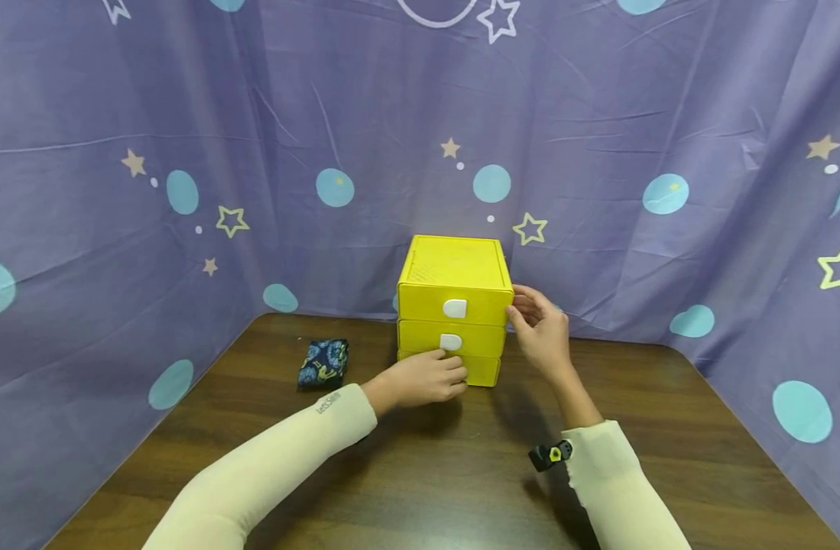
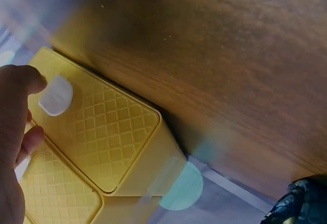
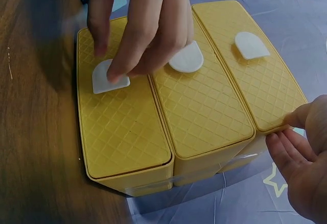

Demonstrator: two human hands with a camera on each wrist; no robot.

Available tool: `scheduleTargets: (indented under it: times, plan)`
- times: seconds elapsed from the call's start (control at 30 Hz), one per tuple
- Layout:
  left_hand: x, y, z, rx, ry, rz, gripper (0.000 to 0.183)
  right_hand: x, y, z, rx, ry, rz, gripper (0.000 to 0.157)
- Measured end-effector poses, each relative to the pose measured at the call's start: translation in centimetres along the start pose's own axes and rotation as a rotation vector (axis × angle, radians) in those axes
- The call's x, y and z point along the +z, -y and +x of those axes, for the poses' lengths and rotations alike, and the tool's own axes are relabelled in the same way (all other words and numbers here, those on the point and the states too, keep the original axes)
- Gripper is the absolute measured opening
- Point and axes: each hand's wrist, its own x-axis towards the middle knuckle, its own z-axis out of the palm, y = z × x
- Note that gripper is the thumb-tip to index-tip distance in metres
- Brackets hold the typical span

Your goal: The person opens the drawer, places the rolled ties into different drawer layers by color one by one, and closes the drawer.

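A yellow three-drawer box (image 1: 455,263) stands on the table, its drawers closed, each with a white handle. My left hand (image 1: 423,378) is at the bottom drawer (image 1: 484,372). In the right wrist view, one fingertip of it touches that drawer's white handle (image 3: 102,78), its fingers loosely bent. The left wrist view shows thumb and finger apart around the handle (image 2: 57,96). My right hand (image 1: 545,336) grips the box's right side by the top drawer (image 3: 245,71), with the thumb on the front edge and the fingers along the side wall.
A folded dark blue patterned cloth item (image 1: 323,363) lies on the brown wooden table (image 1: 420,473), left of the box. Purple curtains (image 1: 378,99) with stars and dots hang behind and beside the table. A black strap (image 1: 550,456) is at the right cuff.
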Motion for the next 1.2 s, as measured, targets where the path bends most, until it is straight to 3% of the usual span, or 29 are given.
scheduleTargets:
  times: [0.53,1.2]
  plan:
    - [1.6,-0.8,1.5,0.011,0.1,0.047,0.015,0.1,-0.1,-0.2,-0.014,-0.009,-0.028,0.034]
    - [1.2,-1.2,2.2,-0.031,0.126,0.114,0.018,0.2,-0.3,-0.1,-0.018,-0.008,-0.024,0.034]
